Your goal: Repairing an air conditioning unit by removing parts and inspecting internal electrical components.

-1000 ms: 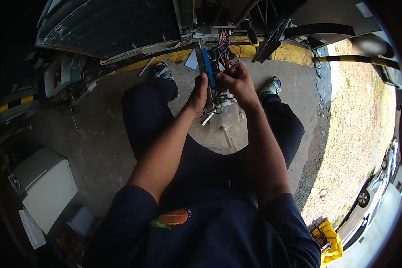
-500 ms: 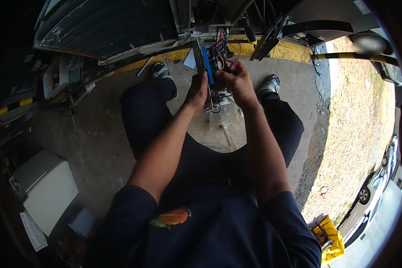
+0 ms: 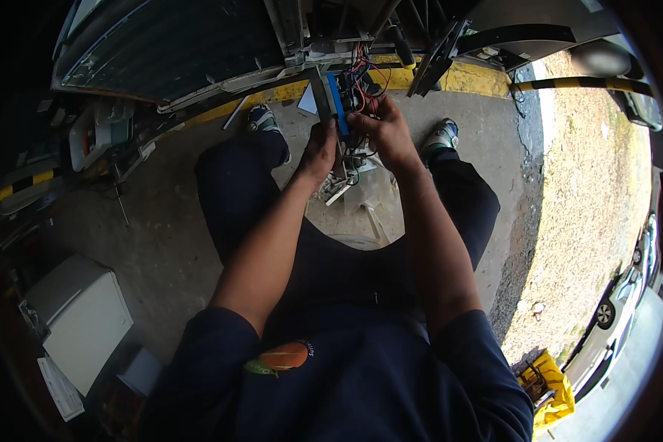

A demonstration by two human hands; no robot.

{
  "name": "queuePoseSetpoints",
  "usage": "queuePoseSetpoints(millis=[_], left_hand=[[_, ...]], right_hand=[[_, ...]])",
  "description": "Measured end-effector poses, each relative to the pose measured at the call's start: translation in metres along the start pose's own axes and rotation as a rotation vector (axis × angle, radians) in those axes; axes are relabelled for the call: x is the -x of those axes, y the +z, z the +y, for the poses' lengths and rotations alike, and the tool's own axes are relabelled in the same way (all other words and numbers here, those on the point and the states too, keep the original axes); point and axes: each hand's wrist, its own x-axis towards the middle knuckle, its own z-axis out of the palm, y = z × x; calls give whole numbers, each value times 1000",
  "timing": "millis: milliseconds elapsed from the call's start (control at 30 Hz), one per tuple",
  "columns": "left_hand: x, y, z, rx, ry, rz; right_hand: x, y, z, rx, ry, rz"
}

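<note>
Between my hands is an electronic assembly with a grey flat plate [image 3: 320, 96] on its left and a blue strip [image 3: 337, 103] along it. Red and black wires [image 3: 364, 77] run from its right side up to the machine. My left hand [image 3: 320, 151] is closed on the lower left of the assembly, thumb up against the plate. My right hand [image 3: 389, 136] is closed at the other side, its thumb by the blue strip and its fingers among the wires. Whether those fingers grip a wire or the assembly is hidden. Small parts and a clear plastic bag [image 3: 361, 195] show below.
A dark machine panel [image 3: 177, 59] stands ahead on the left. A screwdriver-like handle [image 3: 401, 48] hangs near the wires. White paper [image 3: 308, 101] lies on the concrete floor beside my left shoe [image 3: 262, 118]. A white box [image 3: 88, 324] and a yellow bag [image 3: 552, 390] stand lower down.
The assembly and both hands have shifted slightly left, and the grey plate shows more of its face. More of the pale parts below the hands is visible. Both hands keep their hold.
</note>
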Motion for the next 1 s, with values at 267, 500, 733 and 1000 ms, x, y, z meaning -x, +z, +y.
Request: queuePoseSetpoints(millis=[267,500,733,1000], left_hand=[[6,-2,14,-152,51,-34],[6,0,7,-175,89,-15],[2,-2,-2,-173,149,6],[5,-2,-2,-167,157,32]], right_hand=[[-4,3,6,128,5,75],[-4,3,2,232,2,114],[1,8,-2,207,5,128],[-1,10,-2,280,16,130]])
